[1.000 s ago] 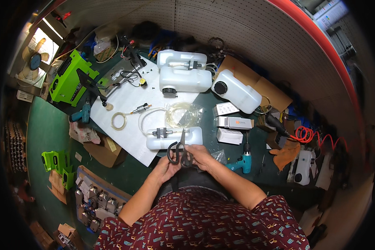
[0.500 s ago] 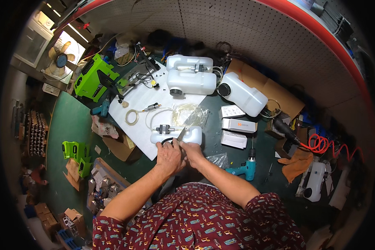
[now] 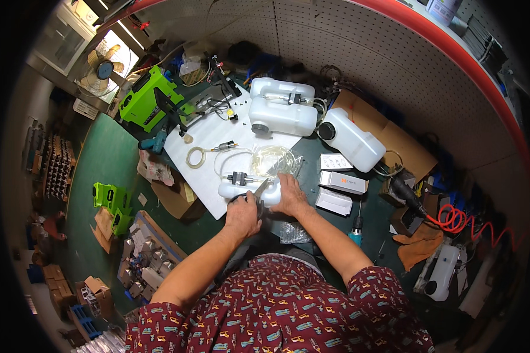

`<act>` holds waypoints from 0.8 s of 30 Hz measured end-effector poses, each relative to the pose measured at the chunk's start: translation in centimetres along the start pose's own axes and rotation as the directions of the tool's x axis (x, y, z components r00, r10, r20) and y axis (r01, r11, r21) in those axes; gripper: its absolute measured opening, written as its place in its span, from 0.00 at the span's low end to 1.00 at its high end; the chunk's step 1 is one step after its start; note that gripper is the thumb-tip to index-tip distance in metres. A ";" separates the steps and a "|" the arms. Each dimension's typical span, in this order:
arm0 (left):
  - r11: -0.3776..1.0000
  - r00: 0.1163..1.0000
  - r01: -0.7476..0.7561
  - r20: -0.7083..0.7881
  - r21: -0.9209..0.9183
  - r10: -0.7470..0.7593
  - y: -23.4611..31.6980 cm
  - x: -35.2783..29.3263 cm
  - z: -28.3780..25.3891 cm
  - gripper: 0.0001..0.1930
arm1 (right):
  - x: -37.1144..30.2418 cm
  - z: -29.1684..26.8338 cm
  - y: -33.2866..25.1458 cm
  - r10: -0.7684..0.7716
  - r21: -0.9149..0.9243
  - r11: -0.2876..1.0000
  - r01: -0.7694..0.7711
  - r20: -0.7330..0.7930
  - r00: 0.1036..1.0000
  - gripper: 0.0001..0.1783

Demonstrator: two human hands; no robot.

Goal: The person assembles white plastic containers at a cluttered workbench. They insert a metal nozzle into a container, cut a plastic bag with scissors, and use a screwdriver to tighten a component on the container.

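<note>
Just in front of me lies a white plastic tank [image 3: 225, 188], with a black pump fitting [image 3: 237, 178] and clear tubing along its top. My left hand [image 3: 244, 216] is closed around the dark handle of scissors [image 3: 261, 189], whose metal blades point up and right over the tank. At the tank's right end, my right hand [image 3: 290, 197] grips it, with the fingers reaching over its edge. A coil of clear tubing in a plastic bag [image 3: 274, 160] lies just beyond the tank. Part of the tank is hidden behind my hands.
Further back stand a double white tank [image 3: 282, 117] and another tank [image 3: 353, 141]. Small white boxes [image 3: 343, 182] are to the right, near a teal drill [image 3: 355, 235]. A bright green machine housing [image 3: 150, 99] stands at back left; a white sheet [image 3: 188, 170] covers part of the green bench.
My right hand has moved away from my left, up and right to the tank's end. My left hand keeps the scissors over the tank. The whole view has shifted slightly.
</note>
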State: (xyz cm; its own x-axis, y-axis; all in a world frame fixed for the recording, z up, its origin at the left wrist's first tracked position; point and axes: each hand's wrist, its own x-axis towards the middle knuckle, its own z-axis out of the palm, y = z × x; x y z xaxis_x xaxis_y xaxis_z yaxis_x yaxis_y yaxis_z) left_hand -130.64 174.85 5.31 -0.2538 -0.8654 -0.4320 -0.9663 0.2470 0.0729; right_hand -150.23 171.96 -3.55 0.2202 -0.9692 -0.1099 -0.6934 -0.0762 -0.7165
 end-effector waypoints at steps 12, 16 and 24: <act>0.593 0.989 0.113 0.036 -0.798 -0.140 -2.4 0.2 1.0 0.26 | -0.2 -0.4 -0.2 -0.044 -0.012 0.999 0.044 0.016 0.999 0.64; 0.358 0.983 0.148 0.097 -0.922 -0.155 -3.0 0.3 2.5 0.24 | -0.1 -0.6 -0.5 -0.036 -0.019 0.999 0.036 0.040 0.999 0.63; 0.034 0.973 0.200 0.194 -0.979 -0.129 -3.4 -0.2 3.1 0.15 | -0.2 -0.7 -0.9 -0.066 -0.039 0.997 0.067 0.040 0.997 0.63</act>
State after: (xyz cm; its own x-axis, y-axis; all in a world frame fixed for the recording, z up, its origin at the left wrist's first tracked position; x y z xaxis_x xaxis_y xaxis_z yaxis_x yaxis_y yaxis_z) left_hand -127.15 175.48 2.36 -0.1141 -0.7888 -0.6039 -0.1262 -0.5915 0.7964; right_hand -150.11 172.04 -2.41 0.2926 -0.9520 -0.0901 -0.7031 -0.1503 -0.6950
